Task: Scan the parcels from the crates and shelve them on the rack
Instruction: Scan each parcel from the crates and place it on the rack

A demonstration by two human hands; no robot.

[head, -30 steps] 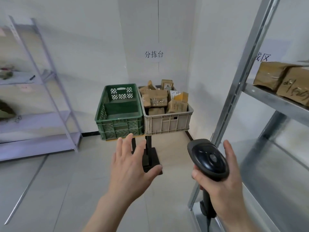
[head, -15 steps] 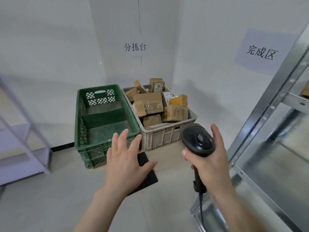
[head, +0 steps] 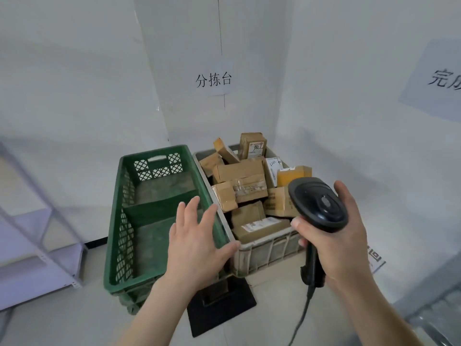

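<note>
Gripping scanner (head: 317, 204) in R hand (head: 343, 236), handle vertical, head facing parcels (head: 245, 188)

Parcel sorting room, small warehouse type. Evidence: grey crate (head: 269, 250) full of taped cardboard parcels (head: 239, 181) w/ shipping labels, green crate (head: 117, 221) beside it, printed wall sign (head: 213, 79) reading 分拣台, handheld barcode scanner (head: 316, 203), metal rack (head: 37, 245) at left, bare white walls.
</note>
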